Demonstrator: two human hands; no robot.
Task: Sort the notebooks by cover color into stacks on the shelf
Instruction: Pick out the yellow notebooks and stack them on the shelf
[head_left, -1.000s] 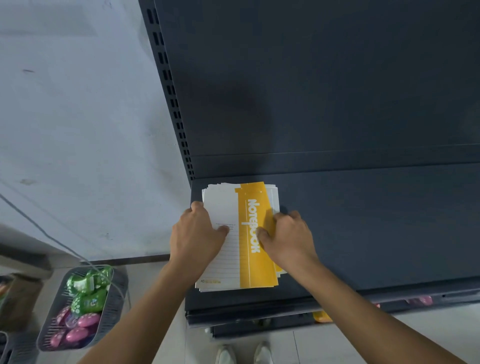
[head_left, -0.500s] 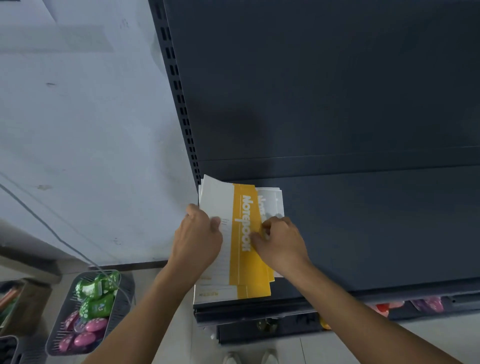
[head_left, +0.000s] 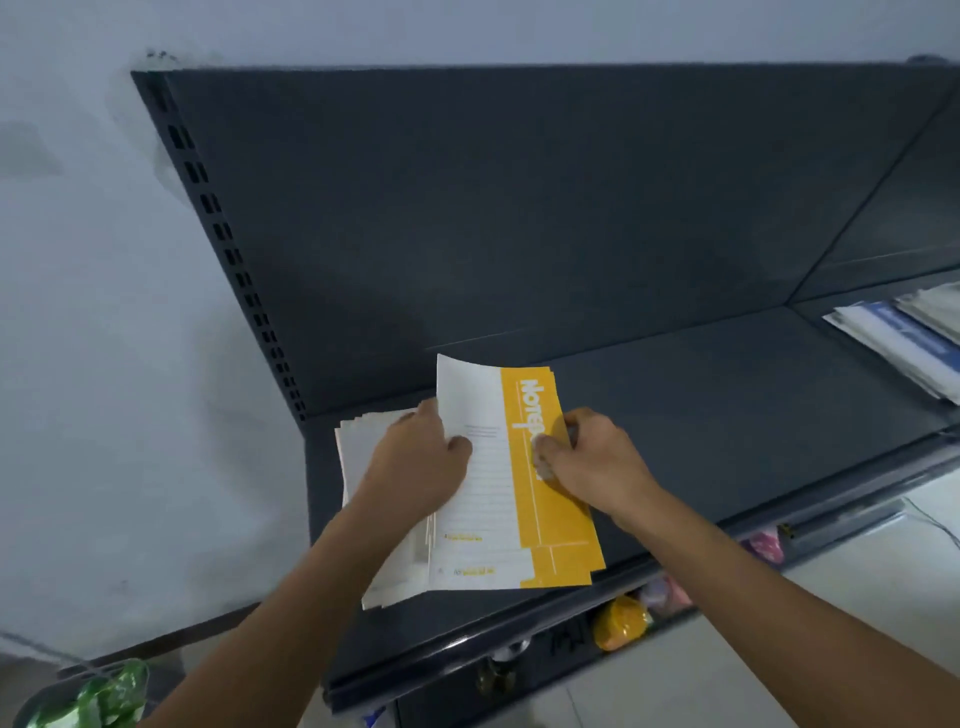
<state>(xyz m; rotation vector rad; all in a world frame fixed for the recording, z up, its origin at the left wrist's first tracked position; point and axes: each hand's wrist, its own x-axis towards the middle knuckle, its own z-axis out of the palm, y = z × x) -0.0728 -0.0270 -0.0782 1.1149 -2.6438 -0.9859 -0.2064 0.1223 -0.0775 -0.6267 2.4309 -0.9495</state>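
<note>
A yellow and white notebook (head_left: 511, 499) marked "Notebook" is raised at its far end above the dark shelf (head_left: 727, 415). My left hand (head_left: 418, 467) holds its white left edge, thumb on the cover. My right hand (head_left: 597, 460) pinches its yellow right side. Under and to the left of it lies a stack of notebooks (head_left: 384, 566) showing white edges; their cover colors are hidden. A second stack with blue and white covers (head_left: 904, 343) lies at the shelf's far right.
The shelf's slotted upright (head_left: 228, 254) rises at the left against a pale wall. A lower shelf holds a yellow packet (head_left: 621, 621) and pink packets (head_left: 763, 548). A basket with green items (head_left: 98, 699) sits at the bottom left on the floor.
The top yellow notebook has come up off the stack and shifted right, uncovering the stack on the left. The camera tilted up and right, bringing the blue stack into view.
</note>
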